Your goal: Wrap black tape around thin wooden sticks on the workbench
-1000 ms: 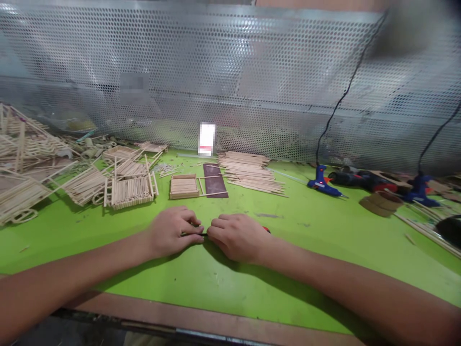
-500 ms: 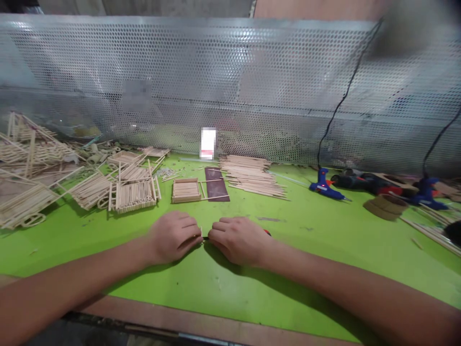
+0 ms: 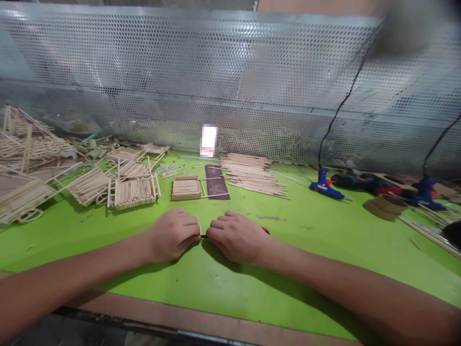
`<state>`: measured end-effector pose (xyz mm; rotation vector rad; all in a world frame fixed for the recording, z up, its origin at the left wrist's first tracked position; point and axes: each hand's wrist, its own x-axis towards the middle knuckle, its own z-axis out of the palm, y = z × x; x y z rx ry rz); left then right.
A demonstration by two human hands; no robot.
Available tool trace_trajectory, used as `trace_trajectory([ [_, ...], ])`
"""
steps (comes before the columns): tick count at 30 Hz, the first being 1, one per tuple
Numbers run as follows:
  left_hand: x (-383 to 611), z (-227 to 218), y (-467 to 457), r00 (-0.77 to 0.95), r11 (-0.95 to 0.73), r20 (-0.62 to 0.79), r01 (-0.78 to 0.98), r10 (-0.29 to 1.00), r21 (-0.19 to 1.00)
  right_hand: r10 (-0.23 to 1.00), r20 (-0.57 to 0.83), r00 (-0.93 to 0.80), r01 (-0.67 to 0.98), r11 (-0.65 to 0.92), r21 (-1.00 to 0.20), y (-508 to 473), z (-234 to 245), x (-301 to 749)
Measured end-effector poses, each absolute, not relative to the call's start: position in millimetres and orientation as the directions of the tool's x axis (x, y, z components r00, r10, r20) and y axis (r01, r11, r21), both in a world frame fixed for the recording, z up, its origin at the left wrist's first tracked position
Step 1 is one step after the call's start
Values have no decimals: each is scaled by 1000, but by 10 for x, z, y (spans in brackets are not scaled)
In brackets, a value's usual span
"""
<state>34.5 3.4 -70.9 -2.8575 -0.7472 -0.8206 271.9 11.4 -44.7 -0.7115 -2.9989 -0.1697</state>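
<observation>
My left hand (image 3: 175, 234) is closed, and the tip of a thin wooden stick (image 3: 200, 230) shows at its fingertips. Close beside it, my right hand (image 3: 234, 236) is wrapped round a hand tool with a red-and-black end (image 3: 265, 230). The tool's thin dark tip reaches across the small gap to the left fingertips. Most of the tool is hidden in my palm, so its exact kind is unclear. Beyond my hands stands a small tray-like cart of wooden sticks (image 3: 186, 188), its two long shafts lying over a dark brown sandpaper-like sheet (image 3: 216, 181).
A spread of loose sticks (image 3: 254, 175) lies behind the sheet. Several stick-built carts (image 3: 135, 192) crowd the left. At right are a blue glue gun (image 3: 327, 185) with a hanging cord, another blue glue gun (image 3: 428, 194) and a brown curved piece (image 3: 384, 205). Perforated metal (image 3: 173, 72) closes the back.
Both hands keep the same hold close together, with hardly any movement between them. The camera view has shifted slightly.
</observation>
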Motion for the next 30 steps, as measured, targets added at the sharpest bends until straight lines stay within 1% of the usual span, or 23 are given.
trace_trajectory([
  [5, 295, -716, 40, 738, -879, 509, 470, 443, 84, 425, 83, -901, 431, 900, 72, 136, -442, 2677],
  [9, 277, -733, 33, 732, -868, 493, 484, 471, 111, 410, 80, -908, 417, 903, 106, 137, -458, 2674],
  [15, 267, -725, 10, 741, -859, 470, 507, 480, 77, 429, 167, -888, 455, 874, 169, 89, -485, 2706],
  [17, 269, -708, 5, 744, -855, 454, 512, 490, 84, 436, 166, -885, 462, 868, 181, 76, -492, 2717],
  [22, 297, -662, 14, 720, -814, 402, 564, 566, 138, 440, 132, -888, 456, 877, 152, 81, -500, 2719],
  [26, 317, -657, 24, 710, -799, 383, 582, 591, 154, 422, 135, -896, 438, 891, 120, 92, -500, 2713],
  [30, 317, -669, 17, 681, -759, 345, 623, 645, 188, 430, 146, -891, 445, 889, 103, 86, -494, 2713],
])
